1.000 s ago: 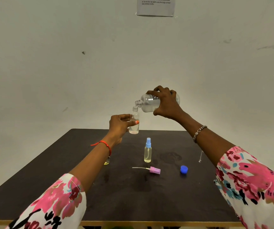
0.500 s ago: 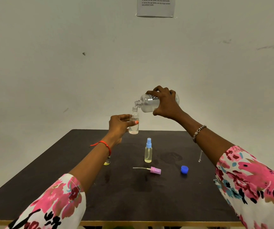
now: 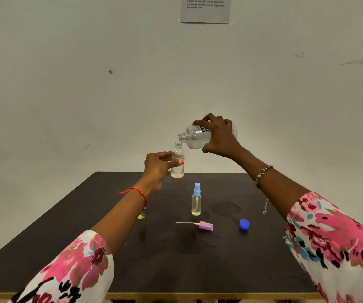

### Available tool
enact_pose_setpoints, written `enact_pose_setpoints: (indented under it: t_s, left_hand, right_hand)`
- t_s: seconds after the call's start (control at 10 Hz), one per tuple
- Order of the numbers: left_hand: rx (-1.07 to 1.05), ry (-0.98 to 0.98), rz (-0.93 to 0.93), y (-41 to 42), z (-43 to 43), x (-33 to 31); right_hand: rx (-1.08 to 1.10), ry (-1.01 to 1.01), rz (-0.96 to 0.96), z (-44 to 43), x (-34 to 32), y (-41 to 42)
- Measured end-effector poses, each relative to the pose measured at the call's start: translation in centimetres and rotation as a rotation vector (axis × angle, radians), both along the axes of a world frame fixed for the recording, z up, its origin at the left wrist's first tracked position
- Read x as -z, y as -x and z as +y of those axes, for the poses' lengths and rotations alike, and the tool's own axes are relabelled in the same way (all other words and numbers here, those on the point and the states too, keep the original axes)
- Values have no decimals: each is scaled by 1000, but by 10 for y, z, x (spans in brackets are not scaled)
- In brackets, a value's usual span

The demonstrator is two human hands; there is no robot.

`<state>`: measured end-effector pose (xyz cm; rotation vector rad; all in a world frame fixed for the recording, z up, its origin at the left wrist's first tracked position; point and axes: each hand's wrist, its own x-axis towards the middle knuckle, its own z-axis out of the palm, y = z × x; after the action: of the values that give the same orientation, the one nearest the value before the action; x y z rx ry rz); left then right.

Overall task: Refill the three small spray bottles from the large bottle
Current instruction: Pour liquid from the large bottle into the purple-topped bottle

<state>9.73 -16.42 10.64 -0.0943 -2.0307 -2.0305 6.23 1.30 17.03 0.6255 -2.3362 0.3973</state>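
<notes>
as right hand still grips tilted large bottle, left hand grips small bottle.

A dark brown, matt tabletop with a pale wooden front edge lies below the left hand and the right hand. Behind both rises a plain off-white wall. High above the right hand a white printed paper sheet is stuck to it, its text too small to read. A small dark wall mark sits up and left of the left hand. A thin red thread bracelet circles the wrist behind the left hand, a silver beaded bracelet the wrist behind the right, where a fine silver chain hangs below the forearm. A faint dull stain marks the tabletop beneath the right hand.
</notes>
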Motion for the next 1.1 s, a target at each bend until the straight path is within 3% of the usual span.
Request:
enact_pose_setpoints:
  t_s: [1.1]
  left_hand:
    - [3, -1, -5, -4, 1, 2]
  right_hand:
    - [-13, 5, -9, 1, 3, -1]
